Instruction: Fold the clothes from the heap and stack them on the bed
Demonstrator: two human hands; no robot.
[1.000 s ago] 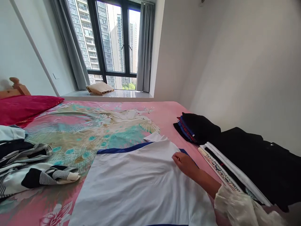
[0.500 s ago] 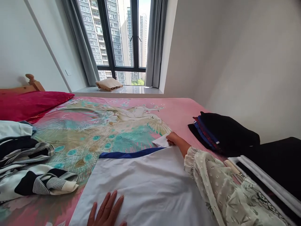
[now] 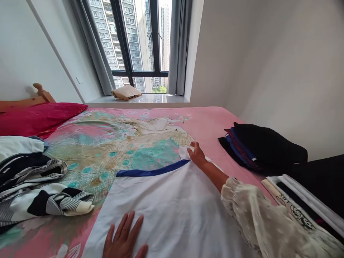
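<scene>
A white garment with a blue band along its far edge is spread over the bed; its near part runs out of view. My left hand lies flat on its lower left, fingers spread. At the far right corner, my right hand is over a small white flap of the same cloth, thumb and forefinger apart. A pale ruffled sleeve covers my right forearm. Whether the right fingertips touch the flap is hard to see.
The bed has a pink patterned sheet. Crumpled black-and-white clothing lies left, below a red pillow. Folded dark clothes and a stack of folded garments are on the right. A beige folded bundle rests on the windowsill.
My right hand's fingers have loosened from a closed grip on the white flap and parted. The left hand stays flat on the garment. The view has shifted slightly.
</scene>
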